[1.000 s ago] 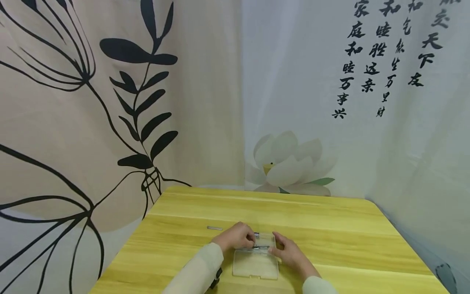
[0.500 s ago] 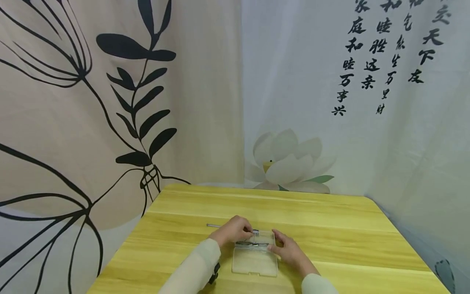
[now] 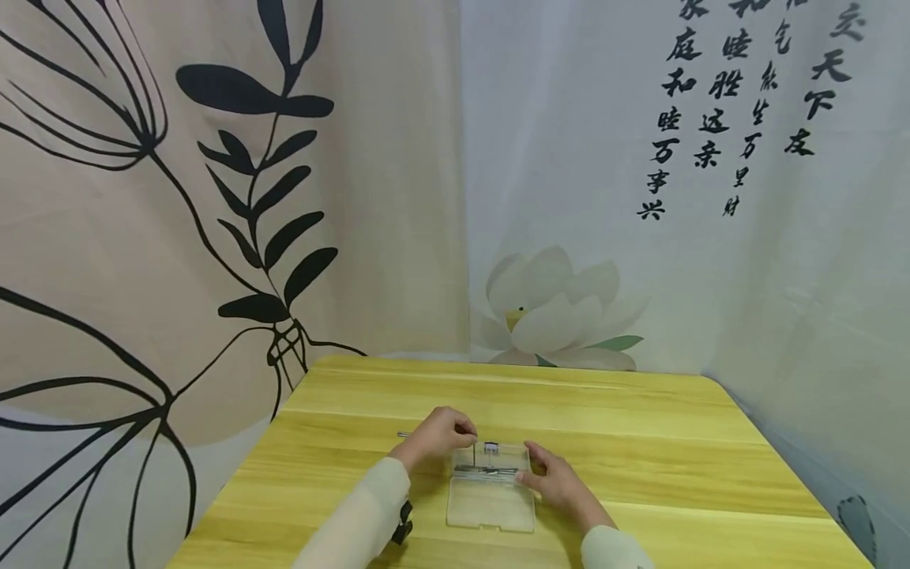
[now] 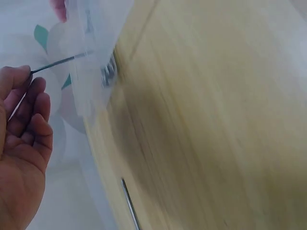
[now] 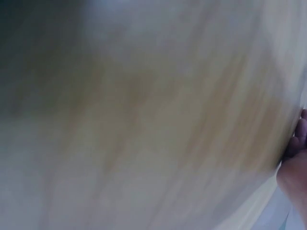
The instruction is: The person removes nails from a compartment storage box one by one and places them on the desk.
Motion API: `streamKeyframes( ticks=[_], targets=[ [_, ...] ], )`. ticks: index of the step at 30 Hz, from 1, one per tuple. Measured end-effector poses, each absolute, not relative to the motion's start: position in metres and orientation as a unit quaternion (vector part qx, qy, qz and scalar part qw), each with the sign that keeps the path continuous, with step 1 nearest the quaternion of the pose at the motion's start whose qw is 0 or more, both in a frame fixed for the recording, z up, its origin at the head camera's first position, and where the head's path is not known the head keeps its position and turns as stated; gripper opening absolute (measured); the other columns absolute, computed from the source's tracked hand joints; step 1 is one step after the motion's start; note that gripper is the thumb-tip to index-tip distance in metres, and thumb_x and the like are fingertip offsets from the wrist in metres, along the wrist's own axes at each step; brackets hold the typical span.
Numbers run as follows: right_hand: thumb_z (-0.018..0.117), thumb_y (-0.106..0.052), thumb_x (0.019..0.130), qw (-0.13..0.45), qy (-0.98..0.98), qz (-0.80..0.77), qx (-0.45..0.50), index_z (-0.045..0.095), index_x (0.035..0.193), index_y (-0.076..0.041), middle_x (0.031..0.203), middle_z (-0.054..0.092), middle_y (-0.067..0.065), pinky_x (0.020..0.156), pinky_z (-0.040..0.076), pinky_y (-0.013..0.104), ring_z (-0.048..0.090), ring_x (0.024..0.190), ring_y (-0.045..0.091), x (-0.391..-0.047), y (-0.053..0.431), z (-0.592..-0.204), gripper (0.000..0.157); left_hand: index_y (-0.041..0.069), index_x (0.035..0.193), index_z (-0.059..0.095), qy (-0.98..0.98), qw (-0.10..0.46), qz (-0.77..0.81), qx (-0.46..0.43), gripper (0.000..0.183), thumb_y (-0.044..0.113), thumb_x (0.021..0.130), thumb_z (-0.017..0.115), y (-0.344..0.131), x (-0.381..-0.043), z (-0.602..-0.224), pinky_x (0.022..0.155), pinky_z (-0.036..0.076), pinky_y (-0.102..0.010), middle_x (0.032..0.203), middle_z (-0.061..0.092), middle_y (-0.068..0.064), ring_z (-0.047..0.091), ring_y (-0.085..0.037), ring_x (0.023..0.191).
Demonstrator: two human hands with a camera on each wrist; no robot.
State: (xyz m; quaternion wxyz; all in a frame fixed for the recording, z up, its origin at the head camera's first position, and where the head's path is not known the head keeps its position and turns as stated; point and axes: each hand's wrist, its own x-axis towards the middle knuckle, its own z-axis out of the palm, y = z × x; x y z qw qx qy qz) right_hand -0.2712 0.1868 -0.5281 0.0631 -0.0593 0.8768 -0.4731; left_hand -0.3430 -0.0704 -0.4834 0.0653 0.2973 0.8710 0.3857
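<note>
An open clear plastic case lies on the table, its two halves spread flat. Several thin metal rods rest along its middle. My left hand pinches one end of a thin dark metal rod between thumb and forefinger. That rod stands nearly upright in the head view, its lower end within the far half of the case. My right hand holds the case's right edge, thumb on the near side and fingers at the far corner. Only part of this hand shows in the right wrist view.
Another metal rod lies on the wooden table left of the case, mostly behind my left hand in the head view. A printed curtain hangs behind the table. A dark band shows at my left wrist.
My left hand has moved up and left from the middle of the case, drawing one thin rod up by its end. The right hand stays at the case's right edge.
</note>
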Motion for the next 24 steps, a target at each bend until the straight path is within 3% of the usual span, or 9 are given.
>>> streamKeyframes(
  ticks=[18, 24],
  targets=[
    [0.069, -0.028, 0.095, 0.075, 0.872, -0.481, -0.052, 0.036, 0.153, -0.004, 0.149, 0.04, 0.027, 0.108, 0.026, 0.064, 0.034, 0.136, 0.05, -0.272, 0.186, -0.526, 0.071, 0.007, 0.094, 0.077, 0.888, 0.084, 0.352, 0.285, 0.011, 0.0, 0.089, 0.069, -0.102, -0.34, -0.5, 0.073, 0.052, -0.029, 0.092, 0.071, -0.002, 0.062, -0.01, 0.083],
    [0.068, -0.028, 0.095, 0.074, 0.873, -0.478, -0.057, 0.035, 0.153, -0.003, 0.149, 0.04, 0.027, 0.108, 0.026, 0.064, 0.033, 0.136, 0.05, -0.272, 0.186, -0.523, 0.071, 0.009, 0.092, 0.078, 0.894, 0.073, 0.343, 0.28, 0.011, 0.001, 0.088, 0.07, -0.106, -0.34, -0.5, 0.073, 0.053, -0.029, 0.093, 0.071, 0.003, 0.063, -0.011, 0.084]
  ],
)
